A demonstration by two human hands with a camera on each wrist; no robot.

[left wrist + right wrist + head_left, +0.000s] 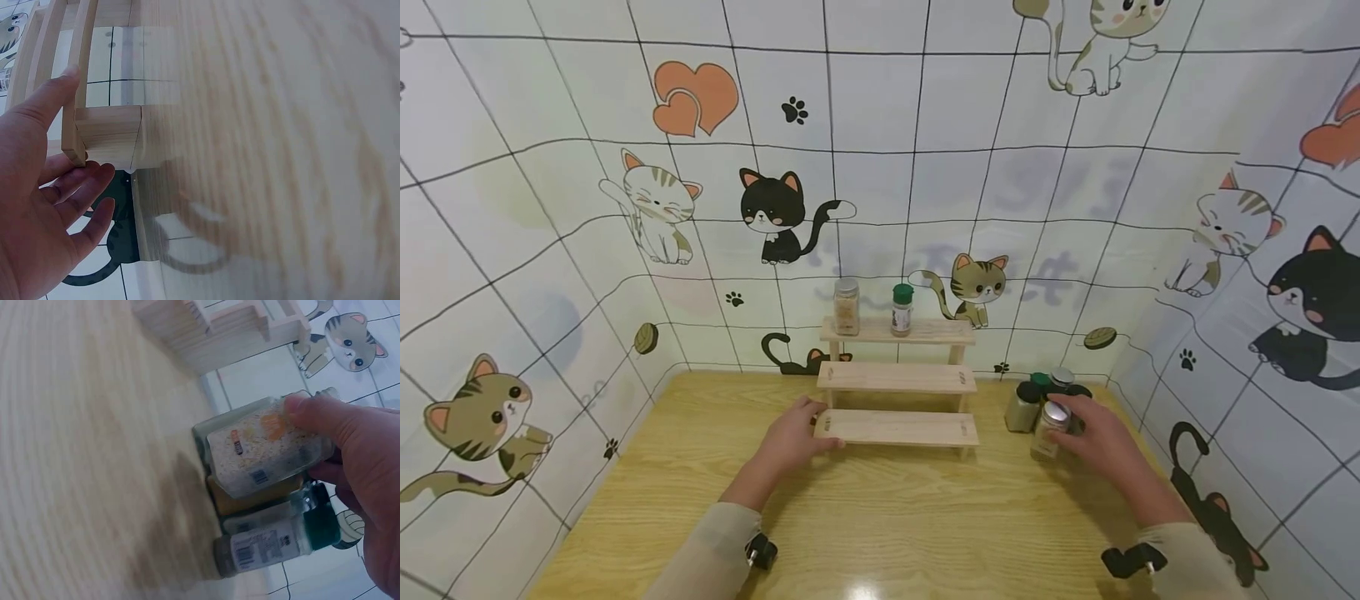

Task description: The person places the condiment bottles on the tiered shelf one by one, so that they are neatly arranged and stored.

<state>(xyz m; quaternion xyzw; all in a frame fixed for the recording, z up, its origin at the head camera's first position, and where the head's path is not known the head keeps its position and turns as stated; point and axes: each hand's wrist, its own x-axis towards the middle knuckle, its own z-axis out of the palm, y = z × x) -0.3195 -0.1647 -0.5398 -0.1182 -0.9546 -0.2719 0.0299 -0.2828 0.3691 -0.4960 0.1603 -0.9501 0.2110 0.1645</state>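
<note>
A three-step wooden rack (895, 427) stands at the back of the table. At its left end my left hand (790, 437) grips the lowest board (74, 119), thumb on one face and fingers curled at the board's end. My right hand (1101, 437) pinches a clear spice jar (262, 450) with a silver lid, its contents pale and flaky. Whether this jar's base touches the table cannot be told. Close behind it stand other jars, including a black-lidded jar (1022, 408) and a green-lidded jar (269, 547); my hand partly hides the group.
On the rack's top step are a jar with a pale lid (847, 310) at the left and a green-capped jar (901, 312) near the middle. A white cat-print cloth (880, 192) rises behind and beside the wood-grain table (880, 517).
</note>
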